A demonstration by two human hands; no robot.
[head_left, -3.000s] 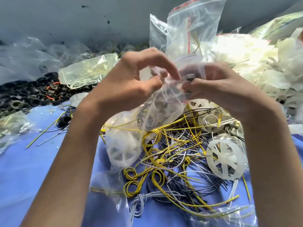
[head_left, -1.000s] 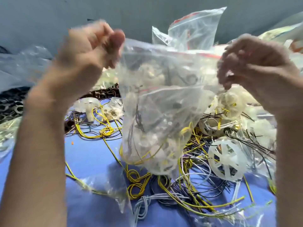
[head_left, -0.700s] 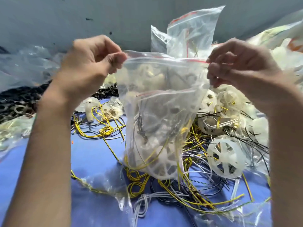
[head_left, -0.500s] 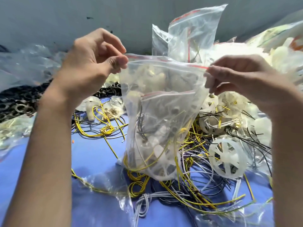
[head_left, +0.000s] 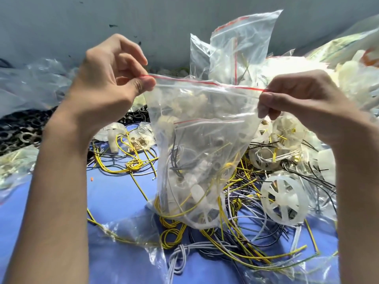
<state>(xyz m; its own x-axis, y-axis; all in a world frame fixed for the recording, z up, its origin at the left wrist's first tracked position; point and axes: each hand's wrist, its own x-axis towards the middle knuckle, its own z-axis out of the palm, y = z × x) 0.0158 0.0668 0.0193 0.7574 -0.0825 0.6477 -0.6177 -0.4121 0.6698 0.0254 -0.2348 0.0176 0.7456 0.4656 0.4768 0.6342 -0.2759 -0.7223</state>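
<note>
the left hand [head_left: 108, 87] pinched one top corner of the clear zip bag [head_left: 201, 144] between thumb and forefinger, its other fingers [head_left: 131, 48] loosely curled above. the right hand [head_left: 303, 103] gripped the opposite corner the same way. they held the corners well apart so the red zip strip [head_left: 205, 83] ran taut and straight between them, probably to line up the two lips for pressing shut. whether the seal was already closed could not be told.

the bag hung upright in front of the person, its bottom at the wire heap [head_left: 235, 238] on the blue bench [head_left: 114, 197]. held by the top, its load of wires and white plastic parts sagged to the bottom, away from the seal. a white spoked wheel [head_left: 284, 198] lay just right of it, and a taller bag [head_left: 242, 48] stood behind, near the grey wall.
</note>
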